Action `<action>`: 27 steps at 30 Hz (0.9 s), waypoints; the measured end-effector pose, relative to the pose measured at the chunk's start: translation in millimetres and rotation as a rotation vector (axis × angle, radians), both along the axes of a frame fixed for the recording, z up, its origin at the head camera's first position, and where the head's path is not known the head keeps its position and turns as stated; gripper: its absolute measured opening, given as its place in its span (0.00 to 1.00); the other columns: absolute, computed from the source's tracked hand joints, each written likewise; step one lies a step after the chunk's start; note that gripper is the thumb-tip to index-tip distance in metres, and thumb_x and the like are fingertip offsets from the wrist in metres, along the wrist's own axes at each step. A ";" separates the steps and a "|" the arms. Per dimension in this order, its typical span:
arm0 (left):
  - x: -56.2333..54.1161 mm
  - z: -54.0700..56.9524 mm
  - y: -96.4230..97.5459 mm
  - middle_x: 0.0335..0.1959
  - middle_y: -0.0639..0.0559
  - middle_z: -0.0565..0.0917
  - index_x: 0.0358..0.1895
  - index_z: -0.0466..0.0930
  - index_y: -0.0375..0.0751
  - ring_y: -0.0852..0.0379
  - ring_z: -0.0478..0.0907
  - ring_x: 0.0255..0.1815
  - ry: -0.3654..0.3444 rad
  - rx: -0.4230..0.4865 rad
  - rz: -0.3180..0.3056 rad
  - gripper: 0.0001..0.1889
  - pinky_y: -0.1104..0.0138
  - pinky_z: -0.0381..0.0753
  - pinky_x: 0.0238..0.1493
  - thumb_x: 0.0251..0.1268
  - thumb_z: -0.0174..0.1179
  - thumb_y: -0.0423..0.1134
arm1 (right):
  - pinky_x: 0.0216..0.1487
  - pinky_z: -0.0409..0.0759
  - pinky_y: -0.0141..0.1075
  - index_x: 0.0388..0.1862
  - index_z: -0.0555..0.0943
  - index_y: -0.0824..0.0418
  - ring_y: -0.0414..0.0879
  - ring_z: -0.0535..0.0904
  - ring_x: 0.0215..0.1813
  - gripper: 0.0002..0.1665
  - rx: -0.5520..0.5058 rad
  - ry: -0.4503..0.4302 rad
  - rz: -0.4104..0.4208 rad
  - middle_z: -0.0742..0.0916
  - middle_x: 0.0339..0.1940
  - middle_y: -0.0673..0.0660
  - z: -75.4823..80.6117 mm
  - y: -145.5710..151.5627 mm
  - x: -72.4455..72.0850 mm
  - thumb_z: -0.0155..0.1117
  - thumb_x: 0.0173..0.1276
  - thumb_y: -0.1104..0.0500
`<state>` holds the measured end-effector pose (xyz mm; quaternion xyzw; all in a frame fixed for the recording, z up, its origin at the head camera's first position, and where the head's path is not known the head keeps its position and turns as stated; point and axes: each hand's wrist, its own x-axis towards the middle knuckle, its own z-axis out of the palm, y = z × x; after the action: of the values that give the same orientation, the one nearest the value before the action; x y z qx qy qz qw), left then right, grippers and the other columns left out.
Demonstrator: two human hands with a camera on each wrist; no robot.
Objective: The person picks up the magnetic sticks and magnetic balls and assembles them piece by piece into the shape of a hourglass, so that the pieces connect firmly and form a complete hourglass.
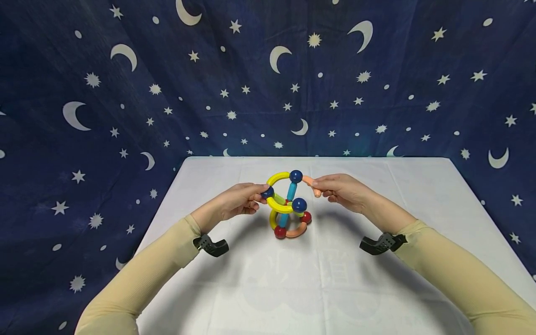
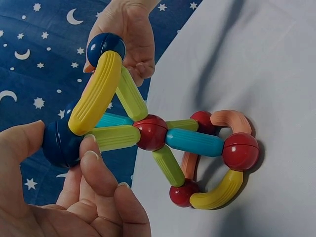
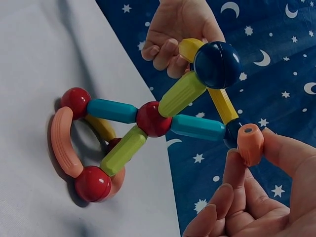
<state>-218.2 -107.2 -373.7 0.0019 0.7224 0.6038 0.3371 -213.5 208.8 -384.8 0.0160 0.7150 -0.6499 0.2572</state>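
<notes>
A magnetic ball-and-rod structure stands on the table. Straight green and blue rods meet at a red center ball. Its lower ring joins red balls with curved orange and yellow rods; above are dark blue balls and yellow curved rods. My left hand pinches a blue ball on the upper left side. With thumb and fingertips, my right hand holds a curved orange rod, one end at the rear blue ball. Whether they touch is unclear; the other end points free toward the front.
A white cloth covers the table. Behind and to the sides hangs a dark blue curtain with moons and stars. Black wrist devices sit at both sleeve cuffs.
</notes>
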 end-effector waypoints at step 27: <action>-0.5 -0.7 2.0 0.38 0.49 0.87 0.64 0.73 0.35 0.58 0.75 0.27 0.005 -0.005 -0.011 0.27 0.67 0.78 0.38 0.75 0.60 0.53 | 0.39 0.70 0.35 0.64 0.74 0.70 0.46 0.75 0.40 0.32 -0.039 -0.035 0.024 0.87 0.34 0.50 -2.8 -11.2 10.3 0.68 0.72 0.50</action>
<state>-218.7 -105.2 -374.4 0.0066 0.7247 0.6000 0.3388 -203.2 197.6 -387.6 0.0137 0.6978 -0.6602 0.2775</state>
